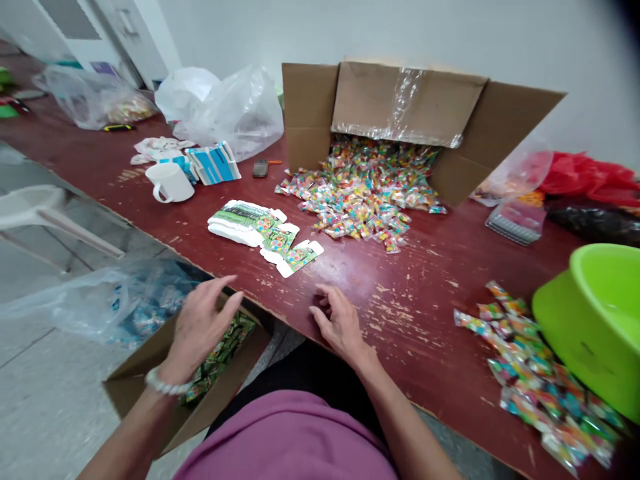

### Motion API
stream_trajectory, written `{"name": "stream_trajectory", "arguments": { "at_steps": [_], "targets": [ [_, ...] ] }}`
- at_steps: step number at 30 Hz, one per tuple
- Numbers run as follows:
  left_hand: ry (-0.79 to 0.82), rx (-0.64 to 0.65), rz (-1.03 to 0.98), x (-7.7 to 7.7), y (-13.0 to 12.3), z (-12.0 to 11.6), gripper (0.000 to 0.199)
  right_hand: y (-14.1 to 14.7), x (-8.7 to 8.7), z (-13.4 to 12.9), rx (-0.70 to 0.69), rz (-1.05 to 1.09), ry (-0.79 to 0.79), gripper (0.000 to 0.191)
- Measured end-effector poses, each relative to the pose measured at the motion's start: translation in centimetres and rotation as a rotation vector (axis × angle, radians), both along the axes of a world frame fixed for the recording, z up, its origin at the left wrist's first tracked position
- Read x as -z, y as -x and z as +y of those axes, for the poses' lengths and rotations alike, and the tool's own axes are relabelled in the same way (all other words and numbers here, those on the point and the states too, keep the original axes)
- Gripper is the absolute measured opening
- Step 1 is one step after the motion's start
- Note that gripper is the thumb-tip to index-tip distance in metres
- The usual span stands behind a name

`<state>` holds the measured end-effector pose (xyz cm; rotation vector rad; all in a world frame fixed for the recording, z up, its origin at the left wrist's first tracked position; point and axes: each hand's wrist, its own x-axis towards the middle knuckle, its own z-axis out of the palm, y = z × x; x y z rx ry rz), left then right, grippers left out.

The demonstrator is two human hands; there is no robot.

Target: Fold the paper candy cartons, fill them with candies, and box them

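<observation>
My left hand, fingers apart and holding nothing, is over an open cardboard box of small green packets below the table edge. With its fingers loosely curled and apart, my right hand is at the front edge of the red table, nothing in it. Flat green printed cartons lie beyond my hands, a few fanned out to the right. Behind them, small wrapped candy packs spill from a tipped cardboard box.
A green basin stands at the right beside more candy packs. A white mug, blue-striped cartons and clear plastic bags are at the back left. A white stool is beyond the table's left edge.
</observation>
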<state>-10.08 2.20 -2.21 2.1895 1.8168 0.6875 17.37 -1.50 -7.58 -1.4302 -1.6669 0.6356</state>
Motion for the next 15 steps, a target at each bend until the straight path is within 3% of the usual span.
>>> {"name": "stream_trajectory", "arguments": {
  "at_steps": [2, 4, 7, 12, 15],
  "targets": [
    [-0.055, 0.091, 0.119, 0.0, -4.1, 2.5, 0.049, 0.0, 0.4, 0.0, -0.044, -0.051, -0.069, 0.029],
    [-0.06, 0.049, 0.278, 0.2, -8.0, 5.0, 0.054, 0.0, 0.4, -0.2, -0.072, -0.065, -0.097, 0.024],
    [-0.04, 0.077, 0.413, 0.7, -11.6, 8.1, 0.057, 0.0, 0.3, -0.2, -0.066, -0.028, -0.096, 0.022],
    [0.0, 0.094, 0.344, 0.6, -12.1, 10.1, 0.049, -0.1, -0.1, -0.1, -0.067, 0.013, -0.09, 0.018],
    [0.028, 0.108, 0.002, 0.2, -11.9, 9.5, 0.03, -0.1, -0.2, 0.0, -0.048, 0.113, -0.034, 0.017]
  ]
}}
